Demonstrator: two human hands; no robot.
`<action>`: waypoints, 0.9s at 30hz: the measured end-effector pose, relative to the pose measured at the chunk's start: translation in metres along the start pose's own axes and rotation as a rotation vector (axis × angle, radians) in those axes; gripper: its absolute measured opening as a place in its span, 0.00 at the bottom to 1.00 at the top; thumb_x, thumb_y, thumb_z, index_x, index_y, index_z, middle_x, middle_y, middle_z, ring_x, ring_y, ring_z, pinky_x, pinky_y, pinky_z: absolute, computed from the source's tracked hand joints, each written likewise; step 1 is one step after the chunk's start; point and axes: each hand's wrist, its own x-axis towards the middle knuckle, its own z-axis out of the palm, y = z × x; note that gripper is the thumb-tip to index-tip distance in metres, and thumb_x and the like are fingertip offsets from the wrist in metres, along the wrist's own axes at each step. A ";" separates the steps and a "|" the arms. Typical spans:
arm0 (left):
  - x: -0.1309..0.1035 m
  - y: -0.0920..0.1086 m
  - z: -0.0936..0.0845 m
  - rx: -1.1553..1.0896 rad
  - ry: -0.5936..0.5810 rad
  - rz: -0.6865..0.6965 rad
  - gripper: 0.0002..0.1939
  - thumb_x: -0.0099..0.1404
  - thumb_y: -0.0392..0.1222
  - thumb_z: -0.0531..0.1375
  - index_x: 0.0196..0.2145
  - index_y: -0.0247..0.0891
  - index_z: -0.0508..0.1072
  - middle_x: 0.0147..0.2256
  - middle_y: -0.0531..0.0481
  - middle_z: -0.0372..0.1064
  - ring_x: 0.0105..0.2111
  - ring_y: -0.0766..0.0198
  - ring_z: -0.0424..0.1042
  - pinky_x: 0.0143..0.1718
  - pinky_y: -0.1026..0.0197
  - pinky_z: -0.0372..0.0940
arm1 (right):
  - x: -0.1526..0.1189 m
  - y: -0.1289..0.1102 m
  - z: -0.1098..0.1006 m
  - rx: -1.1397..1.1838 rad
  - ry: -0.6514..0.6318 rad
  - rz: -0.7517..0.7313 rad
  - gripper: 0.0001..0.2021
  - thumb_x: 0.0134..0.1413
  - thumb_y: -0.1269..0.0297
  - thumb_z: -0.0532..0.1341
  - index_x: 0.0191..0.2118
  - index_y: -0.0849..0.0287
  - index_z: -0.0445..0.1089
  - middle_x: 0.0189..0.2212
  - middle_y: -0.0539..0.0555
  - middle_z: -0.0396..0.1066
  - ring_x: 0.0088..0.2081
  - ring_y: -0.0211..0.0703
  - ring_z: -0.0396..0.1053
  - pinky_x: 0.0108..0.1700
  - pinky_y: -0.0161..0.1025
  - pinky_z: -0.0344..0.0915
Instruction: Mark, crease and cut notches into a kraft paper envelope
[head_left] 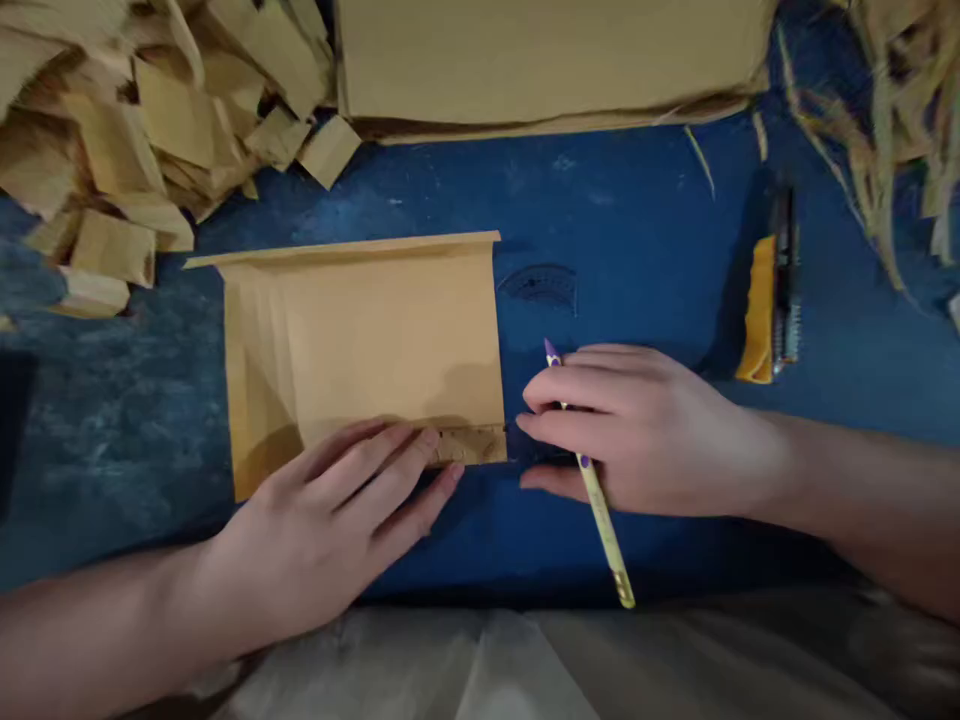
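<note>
A sheet of brown paper (397,330) lies in front of me, its far edge folded up and its left part creased. Along its near edge runs a clear ruler (472,446), partly hidden by my fingers. My left hand (337,520) rests flat over the ruler and the paper's near edge, fingers stretched out. A pencil (604,520) with a pale yellow body and purple tip is tucked between the fingers of my right hand (615,430), its tip pointing away from me. The right fingertips are near the ruler's right end; whether they touch it I cannot tell.
A clear protractor (541,284) lies right of the paper. Farther right is an orange and black cutter (765,310). Cut brown paper pieces (112,150) heap at the far left, thin strips (885,150) at the far right. A large brown board or box (555,60) lies at the back.
</note>
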 end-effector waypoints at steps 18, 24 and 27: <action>0.005 -0.001 0.001 -0.006 0.059 -0.016 0.22 0.76 0.31 0.51 0.62 0.36 0.75 0.57 0.41 0.76 0.56 0.48 0.74 0.57 0.44 0.75 | 0.032 -0.016 0.003 0.738 0.427 0.354 0.08 0.66 0.73 0.60 0.34 0.56 0.71 0.34 0.52 0.74 0.38 0.40 0.72 0.40 0.40 0.70; 0.008 0.002 -0.002 0.003 0.032 -0.023 0.23 0.75 0.30 0.51 0.62 0.36 0.75 0.55 0.42 0.77 0.55 0.47 0.76 0.55 0.44 0.77 | 0.037 -0.022 0.006 0.650 0.405 0.385 0.09 0.51 0.80 0.64 0.32 0.58 0.69 0.32 0.48 0.74 0.33 0.34 0.72 0.35 0.33 0.68; 0.006 0.002 0.000 0.003 0.020 -0.021 0.23 0.75 0.31 0.51 0.62 0.35 0.74 0.57 0.41 0.77 0.56 0.47 0.76 0.56 0.43 0.76 | 0.037 -0.023 0.010 0.613 0.383 0.346 0.11 0.48 0.81 0.65 0.30 0.58 0.66 0.30 0.47 0.73 0.32 0.33 0.71 0.35 0.32 0.67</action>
